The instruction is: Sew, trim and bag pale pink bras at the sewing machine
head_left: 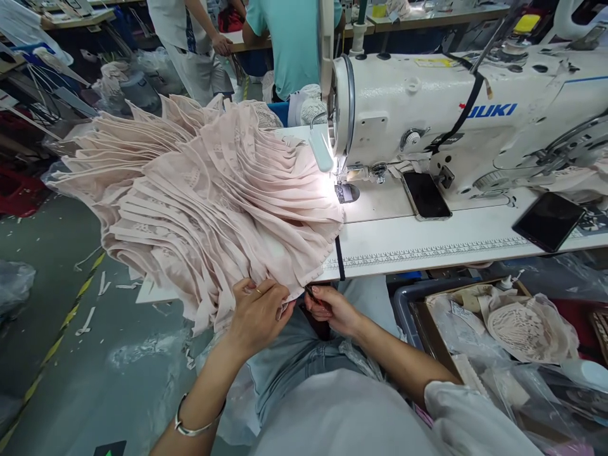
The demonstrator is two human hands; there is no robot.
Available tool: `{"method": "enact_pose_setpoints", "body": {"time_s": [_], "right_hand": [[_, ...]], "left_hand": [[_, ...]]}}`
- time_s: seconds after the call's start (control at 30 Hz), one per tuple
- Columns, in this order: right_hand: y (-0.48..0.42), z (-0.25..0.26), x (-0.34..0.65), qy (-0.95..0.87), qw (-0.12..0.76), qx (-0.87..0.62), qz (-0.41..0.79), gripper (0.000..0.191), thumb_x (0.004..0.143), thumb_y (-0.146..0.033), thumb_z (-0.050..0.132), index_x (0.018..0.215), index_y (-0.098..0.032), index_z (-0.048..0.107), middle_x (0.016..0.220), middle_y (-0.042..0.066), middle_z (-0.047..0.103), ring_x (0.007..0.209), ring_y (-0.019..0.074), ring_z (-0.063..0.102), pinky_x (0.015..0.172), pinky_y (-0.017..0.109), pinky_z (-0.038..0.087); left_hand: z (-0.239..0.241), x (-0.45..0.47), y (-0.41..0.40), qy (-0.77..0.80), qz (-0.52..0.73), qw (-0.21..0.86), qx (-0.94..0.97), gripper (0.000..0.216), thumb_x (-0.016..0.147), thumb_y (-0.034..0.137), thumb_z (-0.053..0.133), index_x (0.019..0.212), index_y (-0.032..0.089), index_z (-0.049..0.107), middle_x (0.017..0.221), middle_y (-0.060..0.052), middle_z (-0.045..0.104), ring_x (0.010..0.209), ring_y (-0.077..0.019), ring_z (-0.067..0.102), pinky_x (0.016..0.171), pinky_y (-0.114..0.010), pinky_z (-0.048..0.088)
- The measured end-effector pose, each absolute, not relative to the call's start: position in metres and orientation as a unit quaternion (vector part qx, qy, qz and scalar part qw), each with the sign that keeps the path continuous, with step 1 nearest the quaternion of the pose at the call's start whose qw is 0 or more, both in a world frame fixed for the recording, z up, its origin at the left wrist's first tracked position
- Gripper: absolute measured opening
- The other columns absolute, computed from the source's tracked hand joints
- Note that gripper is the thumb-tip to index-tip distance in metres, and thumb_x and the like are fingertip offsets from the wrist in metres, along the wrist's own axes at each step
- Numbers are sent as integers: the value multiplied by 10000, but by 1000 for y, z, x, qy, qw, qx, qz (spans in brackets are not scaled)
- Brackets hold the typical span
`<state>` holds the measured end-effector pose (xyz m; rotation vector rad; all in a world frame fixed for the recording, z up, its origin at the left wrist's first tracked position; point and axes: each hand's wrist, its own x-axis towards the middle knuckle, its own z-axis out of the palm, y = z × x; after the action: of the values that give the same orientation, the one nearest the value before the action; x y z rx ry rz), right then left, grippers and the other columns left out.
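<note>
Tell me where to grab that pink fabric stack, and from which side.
Grip the pink fabric stack at its near hanging edge, from the seated person's side: the layers droop free off the table there, where the left hand pinches them.

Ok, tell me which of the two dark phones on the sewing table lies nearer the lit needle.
The phone under the machine's arm, just right of the lit needle. The other phone lies far right, angled, by the printed ruler.

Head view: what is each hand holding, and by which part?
The left hand pinches the pink fabric stack at its lower edge, hanging off the table. The right hand grips a small dark tool; its fist hides which part.
</note>
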<state>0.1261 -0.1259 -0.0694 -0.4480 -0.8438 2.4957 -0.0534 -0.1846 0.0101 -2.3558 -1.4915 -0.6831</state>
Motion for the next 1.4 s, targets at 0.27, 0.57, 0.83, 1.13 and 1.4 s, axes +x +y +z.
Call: {"method": "enact_pose_setpoints", "body": {"time_s": [0.27, 0.57, 0.83, 1.13, 1.4], "right_hand": [[-123, -67, 127, -347, 206, -182, 897, 463, 800, -580, 701, 694, -144, 586, 456, -108, 300, 409, 40, 161, 437, 249, 56], [-124, -64, 137, -399, 181, -132, 889, 499, 770, -582, 746, 639, -129, 585, 484, -87, 369, 412, 26, 191, 435, 248, 62], [-123, -75, 139, -294, 188, -161, 923, 460, 847, -580, 645, 715, -145, 575, 451, -111, 292, 399, 37, 114, 413, 234, 47], [-125, -62, 121, -379, 188, -158, 892, 477, 806, -559, 707, 630, -140, 562, 460, -96, 303, 429, 38, 173, 448, 257, 58], [-124, -76, 133, -288, 226, -149, 919, 444, 836, -567, 650, 720, -143, 590, 453, -111, 283, 401, 38, 116, 419, 241, 44]], "left_hand": [[9, -53, -184, -520, -190, 129, -823, 95, 900, 165, 580, 986, 177, 543, 806, 3, 692, 809, -193, 663, 790, -380, 311], [12, -39, -170, -522, -121, 154, -830, 469, 907, 145, 559, 1370, 132, 491, 787, -12, 685, 830, -212, 609, 798, -380, 314], [15, -56, -189, -514, -202, 210, -807, 79, 890, 155, 644, 848, 222, 652, 637, 21, 596, 707, -176, 554, 732, -363, 277], [12, -56, -182, -472, -185, 151, -849, 180, 892, 47, 552, 786, 192, 570, 1243, -54, 698, 1126, -211, 639, 948, -421, 324], [15, -56, -178, -513, -220, 164, -813, 95, 913, 109, 541, 963, 189, 533, 830, -6, 727, 734, -155, 675, 829, -356, 336]]}}
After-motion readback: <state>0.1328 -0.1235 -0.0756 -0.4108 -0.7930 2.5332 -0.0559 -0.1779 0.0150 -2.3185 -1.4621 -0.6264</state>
